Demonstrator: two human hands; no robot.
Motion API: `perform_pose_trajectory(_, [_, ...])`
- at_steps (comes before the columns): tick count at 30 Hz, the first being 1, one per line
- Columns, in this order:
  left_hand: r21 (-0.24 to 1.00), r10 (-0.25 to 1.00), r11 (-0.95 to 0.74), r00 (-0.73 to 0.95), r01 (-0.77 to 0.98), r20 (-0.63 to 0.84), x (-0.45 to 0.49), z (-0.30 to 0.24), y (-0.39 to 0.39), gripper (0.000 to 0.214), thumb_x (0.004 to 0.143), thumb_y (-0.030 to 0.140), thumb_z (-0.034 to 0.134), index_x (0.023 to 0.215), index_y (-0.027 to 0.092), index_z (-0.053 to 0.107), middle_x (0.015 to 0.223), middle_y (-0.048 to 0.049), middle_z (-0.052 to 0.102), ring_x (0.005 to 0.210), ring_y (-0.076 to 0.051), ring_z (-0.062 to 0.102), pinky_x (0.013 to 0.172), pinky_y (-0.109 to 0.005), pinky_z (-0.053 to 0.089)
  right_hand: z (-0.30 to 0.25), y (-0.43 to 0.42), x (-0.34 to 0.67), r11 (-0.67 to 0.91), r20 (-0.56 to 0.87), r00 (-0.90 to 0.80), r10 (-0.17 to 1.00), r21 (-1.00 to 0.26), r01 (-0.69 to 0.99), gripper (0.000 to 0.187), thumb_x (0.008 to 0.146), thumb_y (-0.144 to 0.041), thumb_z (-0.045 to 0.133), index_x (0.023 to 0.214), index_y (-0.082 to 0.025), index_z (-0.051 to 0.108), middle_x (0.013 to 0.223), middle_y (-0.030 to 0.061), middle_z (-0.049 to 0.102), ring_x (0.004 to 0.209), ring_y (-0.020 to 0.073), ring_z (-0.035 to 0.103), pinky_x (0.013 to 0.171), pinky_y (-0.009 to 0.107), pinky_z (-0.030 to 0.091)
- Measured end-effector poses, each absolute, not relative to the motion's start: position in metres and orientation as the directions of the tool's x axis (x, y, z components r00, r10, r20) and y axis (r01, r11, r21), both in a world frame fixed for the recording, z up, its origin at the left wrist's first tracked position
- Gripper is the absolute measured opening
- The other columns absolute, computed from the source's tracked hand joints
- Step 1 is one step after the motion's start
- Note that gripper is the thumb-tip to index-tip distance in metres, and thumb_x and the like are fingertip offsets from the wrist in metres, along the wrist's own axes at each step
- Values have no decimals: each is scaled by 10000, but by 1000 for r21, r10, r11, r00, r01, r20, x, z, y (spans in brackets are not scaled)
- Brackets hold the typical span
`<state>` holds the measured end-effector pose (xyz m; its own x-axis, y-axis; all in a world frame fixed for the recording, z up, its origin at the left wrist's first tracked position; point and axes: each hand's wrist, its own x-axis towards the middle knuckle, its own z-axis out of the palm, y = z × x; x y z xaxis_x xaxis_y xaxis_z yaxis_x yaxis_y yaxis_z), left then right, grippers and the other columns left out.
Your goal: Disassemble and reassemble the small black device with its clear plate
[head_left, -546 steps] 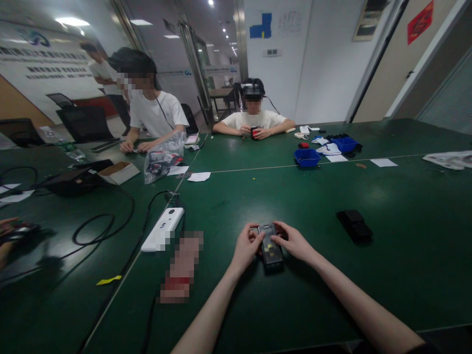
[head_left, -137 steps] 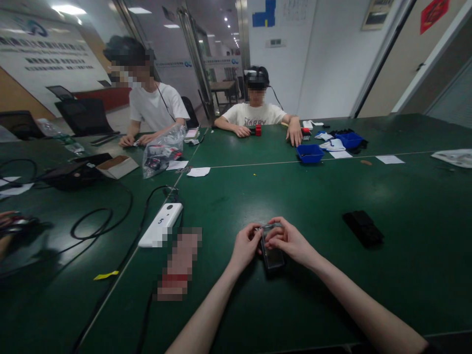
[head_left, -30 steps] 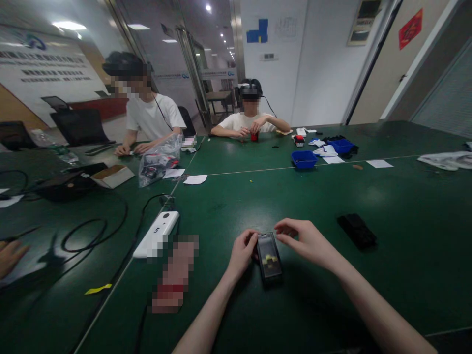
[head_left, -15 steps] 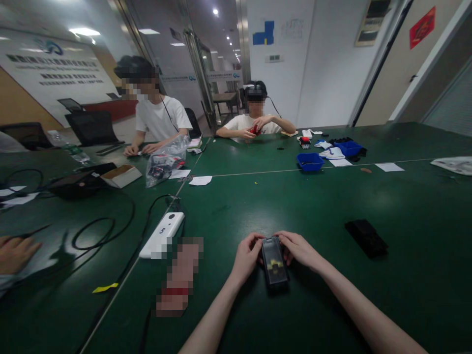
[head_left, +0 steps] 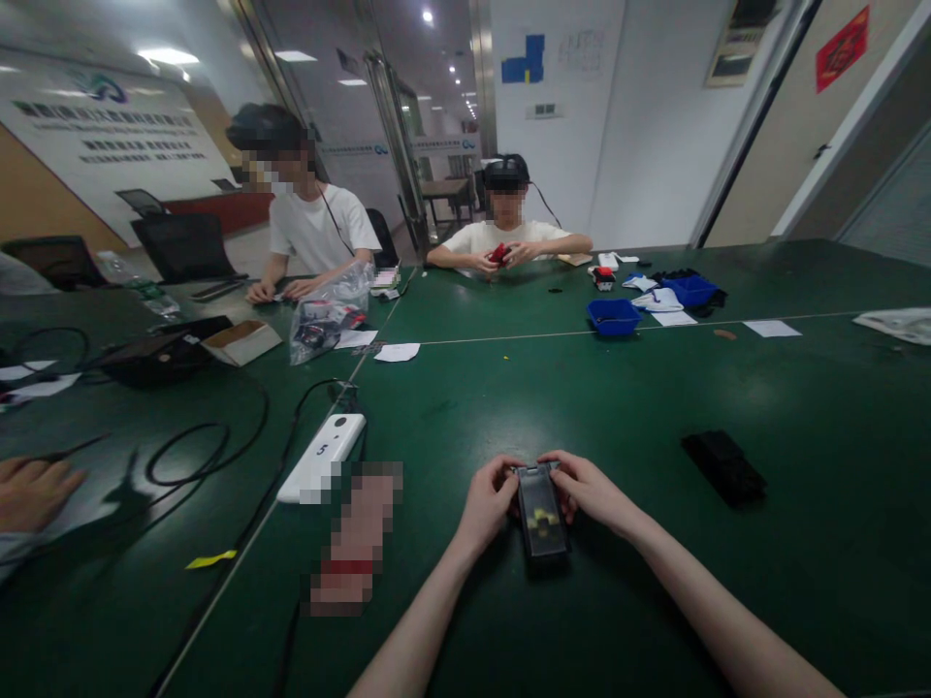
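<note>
A small dark rectangular case [head_left: 544,528] with a see-through top lies on the green table in front of me. Something yellow shows through its top; its kind I cannot make out. My left hand [head_left: 493,492] grips the upper left side of the case, thumb along the edge and fingers curled round the far end. On the opposite side, my right hand [head_left: 578,485] holds the upper right corner with bent fingers. The fingertips of both hands are partly hidden behind the case. To the right, apart from my hands, lies a black folded pouch-like thing [head_left: 723,467].
Left of my arms lie a white power bank [head_left: 324,458] marked 5, a blurred-out pinkish item [head_left: 356,543] and black cables [head_left: 208,456]. A blue tray [head_left: 613,318] stands farther back. Two people sit across the table; another person's hand [head_left: 36,494] rests at far left.
My hands keep their hold on the case, with hardly any movement. The view has shifted slightly. Across the table, a person's hand has lowered beside a red object.
</note>
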<state>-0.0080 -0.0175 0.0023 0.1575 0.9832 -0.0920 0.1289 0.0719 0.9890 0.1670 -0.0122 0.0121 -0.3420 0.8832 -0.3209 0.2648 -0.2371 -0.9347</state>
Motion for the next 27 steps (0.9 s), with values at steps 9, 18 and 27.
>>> perform_pose_trajectory(9, [990,979,138,157,-21,-133,-7,7,-19,243,732,308,592,894,128,592,677,11,537,519,-94,523,455,-203,465,7,-31,170,-5,-117,-322,940,-944,331,371,848,-401,469,1101,-171,612,983,85,592,875,189,582,761,332,492])
perform_pose_trajectory(18, [957,967,199,199,-209,-158,-5,12,-21,336,695,356,671,926,141,555,701,20,559,557,-98,560,501,-221,512,11,-39,163,62,-34,-326,945,-959,278,513,880,-393,428,1355,-204,383,1286,90,539,1209,222,462,1043,393,318])
perform_pose_trajectory(27, [930,952,269,217,-250,-217,-5,20,-22,425,681,401,675,993,134,569,775,-19,560,621,-110,575,534,-227,521,17,-49,171,-198,-197,-299,934,-980,27,430,850,-453,460,1245,-282,472,1230,41,574,1144,238,531,930,374,456])
